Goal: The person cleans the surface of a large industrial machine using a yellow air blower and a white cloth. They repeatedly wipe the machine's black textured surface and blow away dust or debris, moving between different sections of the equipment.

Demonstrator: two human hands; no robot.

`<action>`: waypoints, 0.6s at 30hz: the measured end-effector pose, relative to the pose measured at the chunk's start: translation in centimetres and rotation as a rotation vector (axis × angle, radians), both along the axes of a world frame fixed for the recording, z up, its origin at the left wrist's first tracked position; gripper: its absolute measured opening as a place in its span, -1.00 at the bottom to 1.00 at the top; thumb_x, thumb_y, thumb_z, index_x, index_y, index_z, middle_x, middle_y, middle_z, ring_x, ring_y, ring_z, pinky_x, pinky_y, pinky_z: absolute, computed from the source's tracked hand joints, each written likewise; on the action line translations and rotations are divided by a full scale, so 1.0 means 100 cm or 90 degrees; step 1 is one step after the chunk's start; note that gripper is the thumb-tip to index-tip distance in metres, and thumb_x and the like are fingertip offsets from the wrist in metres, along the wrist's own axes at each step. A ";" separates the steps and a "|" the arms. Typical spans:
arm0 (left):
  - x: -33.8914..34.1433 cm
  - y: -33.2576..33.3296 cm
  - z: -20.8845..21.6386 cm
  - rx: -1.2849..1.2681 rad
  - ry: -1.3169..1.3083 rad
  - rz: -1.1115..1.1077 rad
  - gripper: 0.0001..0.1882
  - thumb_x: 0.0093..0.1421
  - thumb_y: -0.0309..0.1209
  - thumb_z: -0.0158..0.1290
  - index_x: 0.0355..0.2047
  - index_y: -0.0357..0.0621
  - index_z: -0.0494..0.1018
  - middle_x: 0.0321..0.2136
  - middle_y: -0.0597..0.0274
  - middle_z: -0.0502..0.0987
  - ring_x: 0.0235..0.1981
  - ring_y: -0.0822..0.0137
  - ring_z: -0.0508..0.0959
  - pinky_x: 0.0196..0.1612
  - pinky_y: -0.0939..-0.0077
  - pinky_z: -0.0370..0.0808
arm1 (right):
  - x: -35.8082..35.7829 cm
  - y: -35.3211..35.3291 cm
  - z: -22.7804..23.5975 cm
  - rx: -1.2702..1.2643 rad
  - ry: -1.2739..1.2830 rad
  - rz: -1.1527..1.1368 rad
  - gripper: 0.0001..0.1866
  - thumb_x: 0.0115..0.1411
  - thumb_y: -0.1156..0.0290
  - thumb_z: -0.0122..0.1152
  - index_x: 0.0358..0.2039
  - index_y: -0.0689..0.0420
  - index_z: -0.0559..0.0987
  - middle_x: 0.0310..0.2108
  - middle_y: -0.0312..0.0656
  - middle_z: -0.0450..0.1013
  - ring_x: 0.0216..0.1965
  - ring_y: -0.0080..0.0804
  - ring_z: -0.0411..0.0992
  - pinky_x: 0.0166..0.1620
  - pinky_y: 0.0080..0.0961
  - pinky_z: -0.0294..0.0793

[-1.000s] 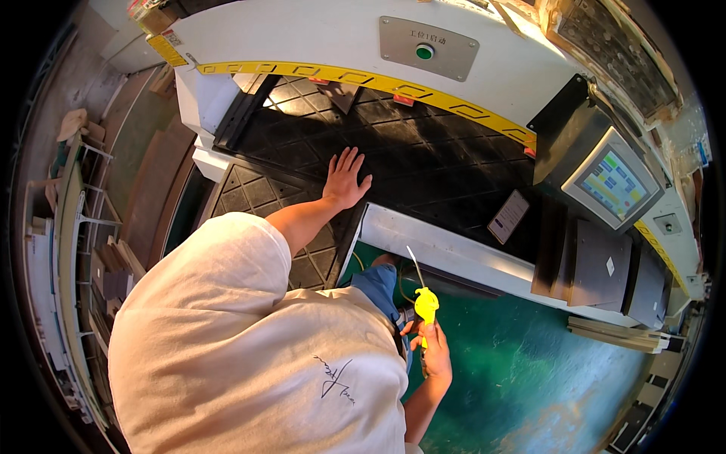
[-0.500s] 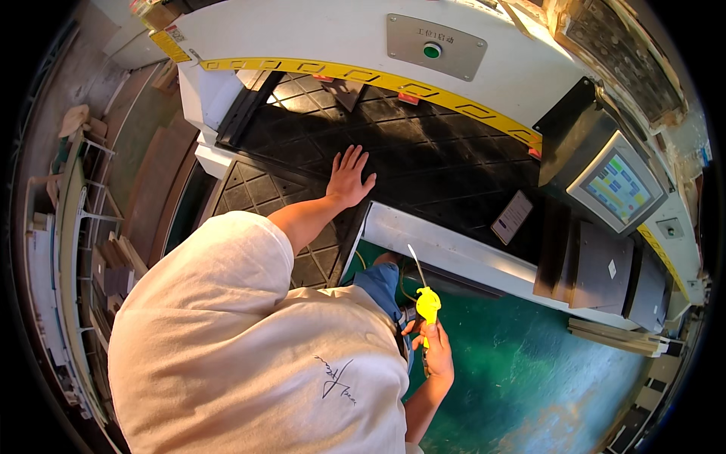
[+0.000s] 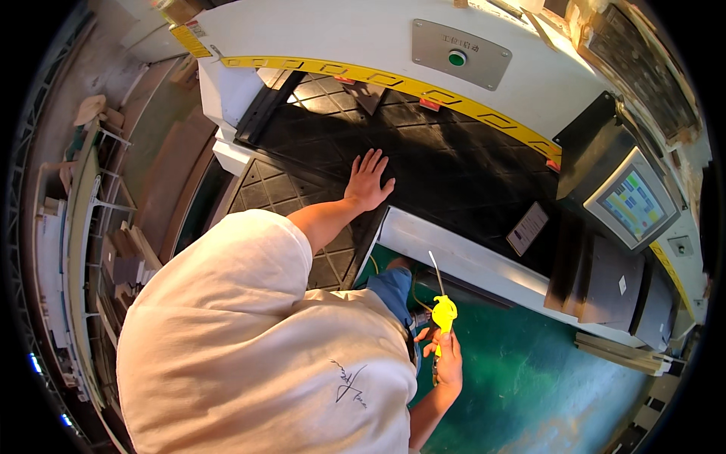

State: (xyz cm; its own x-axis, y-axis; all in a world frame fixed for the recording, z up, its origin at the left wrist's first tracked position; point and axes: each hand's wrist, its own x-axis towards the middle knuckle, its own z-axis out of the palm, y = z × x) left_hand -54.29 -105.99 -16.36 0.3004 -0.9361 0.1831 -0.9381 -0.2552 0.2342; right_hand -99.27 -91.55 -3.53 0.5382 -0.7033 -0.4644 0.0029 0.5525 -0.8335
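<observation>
On my feed I see a bright yellow air blow gun (image 3: 444,312) with a long, slim metal nozzle. It is gripped by the handle in the right hand (image 3: 450,365), and I see its nozzle pointing up the picture, leaning slightly left. Fingers hide part of the handle from me. I also see the black machine bed (image 3: 454,163), flat and scored with grooves crossing in a diamond grid; the left hand (image 3: 368,185) lies spread over it, palm down. Light brightens the bed's far left part.

Head-height fisheye view, steeply down over both hands (image 3: 368,181)
</observation>
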 end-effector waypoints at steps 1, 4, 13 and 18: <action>0.000 0.000 0.000 0.000 -0.002 0.002 -0.26 0.41 0.05 -0.02 0.43 -0.16 0.26 0.51 -0.01 0.12 0.57 0.00 0.01 0.57 -0.12 -0.09 | -0.001 0.000 -0.001 0.000 -0.002 0.002 -0.36 0.55 -0.09 -0.10 0.27 0.26 0.38 -0.15 0.03 0.57 -0.18 -0.25 0.57 -0.28 -0.52 0.46; 0.000 0.000 0.000 -0.004 -0.001 -0.002 -0.26 0.40 0.05 -0.03 0.43 -0.17 0.26 0.52 0.00 0.11 0.57 0.00 0.01 0.57 -0.13 -0.10 | 0.000 0.000 -0.003 -0.007 -0.005 0.011 -0.36 0.55 -0.10 -0.11 0.27 0.25 0.38 -0.14 0.02 0.57 -0.17 -0.25 0.57 -0.28 -0.52 0.46; -0.001 0.001 0.000 -0.013 -0.019 0.000 -0.27 0.41 0.03 0.00 0.42 -0.18 0.27 0.50 -0.01 0.15 0.55 -0.01 0.05 0.56 -0.09 -0.05 | -0.001 0.001 -0.003 -0.010 0.005 0.010 -0.36 0.56 -0.10 -0.11 0.26 0.27 0.38 -0.16 0.03 0.57 -0.19 -0.25 0.57 -0.28 -0.50 0.47; 0.000 0.000 -0.001 -0.004 -0.015 0.005 -0.27 0.40 0.03 0.00 0.43 -0.15 0.25 0.50 0.00 0.14 0.56 0.01 0.04 0.57 -0.07 -0.06 | 0.002 0.000 0.007 -0.013 -0.008 -0.016 -0.44 0.57 -0.06 -0.11 0.13 0.26 0.42 -0.18 0.04 0.56 -0.21 -0.26 0.55 -0.27 -0.49 0.48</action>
State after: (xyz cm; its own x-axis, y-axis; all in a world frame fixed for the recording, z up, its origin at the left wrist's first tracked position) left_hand -54.30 -105.97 -16.42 0.3035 -0.9324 0.1965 -0.9412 -0.2612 0.2143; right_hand -99.11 -91.55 -2.84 0.5255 -0.7264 -0.4429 0.0270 0.5345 -0.8447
